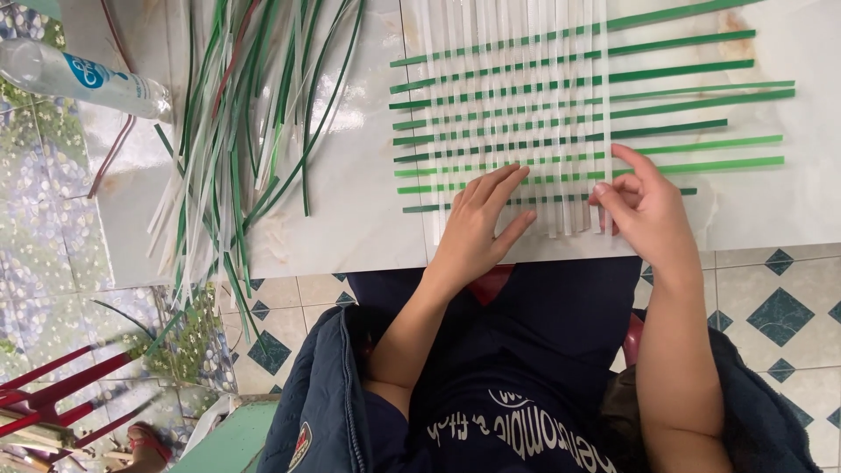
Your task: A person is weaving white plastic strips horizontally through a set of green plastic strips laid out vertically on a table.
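A flat woven mat [526, 114] of white vertical strips and green horizontal strips lies on a pale marble table [350, 201]. My left hand [477, 223] rests flat on the mat's near edge, fingers spread over the lowest green strips. My right hand [644, 206] is at the mat's lower right, its thumb and fingers pinching the end of a white strip [604, 131] beside the lowest green strip [543, 200]. The green strips' free ends stick out to the right, past the weave.
A loose bundle of green and white strips [232, 131] hangs over the table's left front edge. A clear plastic bottle [83, 79] lies at the far left. Patterned tiled floor [780, 315] and red strips [53, 394] lie below.
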